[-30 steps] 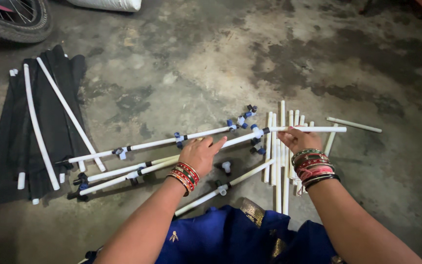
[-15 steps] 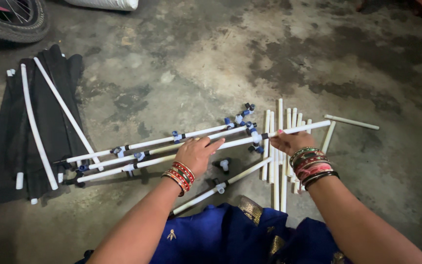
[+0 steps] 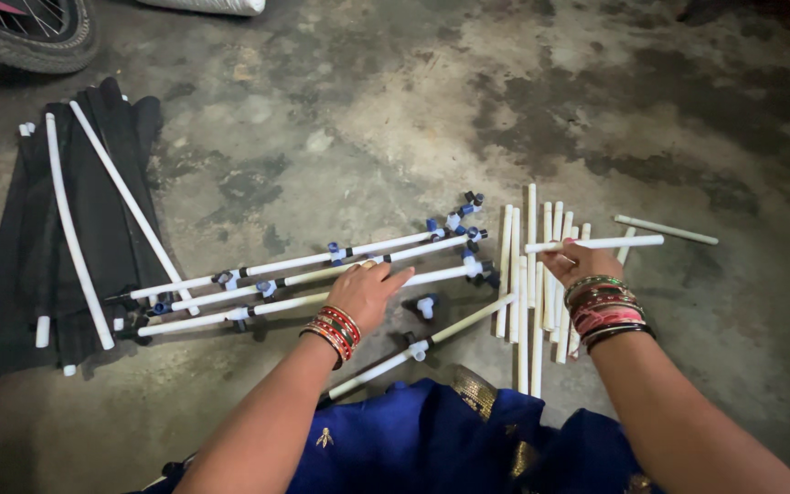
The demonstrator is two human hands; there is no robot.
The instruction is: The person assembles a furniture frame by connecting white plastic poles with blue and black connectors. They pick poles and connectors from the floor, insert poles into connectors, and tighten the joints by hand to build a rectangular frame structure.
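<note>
The left hand (image 3: 366,291) lies flat, palm down and fingers stretched, on a bundle of long white rods with blue and white clips (image 3: 304,274) that runs across the middle of the frame on the concrete floor (image 3: 395,119). It presses rather than grips, which looks meant to keep the rods from rolling or spreading apart. The right hand (image 3: 576,265), right of centre, is closed around one end of a single white rod (image 3: 596,243), held level just above a row of short white rods (image 3: 532,274) lying side by side, upright in the frame. The held rod crosses over that row, its free end pointing right.

Below the bundle, another rod with a white connector (image 3: 413,349) lies slanted near the blue cloth of the person's garment (image 3: 432,439), and a small loose clip (image 3: 424,306) sits between it and the bundle. One stray rod (image 3: 666,230) lies apart at the right. At the left edge, folded black fabric (image 3: 66,256) carries more white rods (image 3: 73,229). A bicycle tyre (image 3: 20,37) shows at the upper left. Nothing lies between the two hands except the clipped ends of the bundle.
</note>
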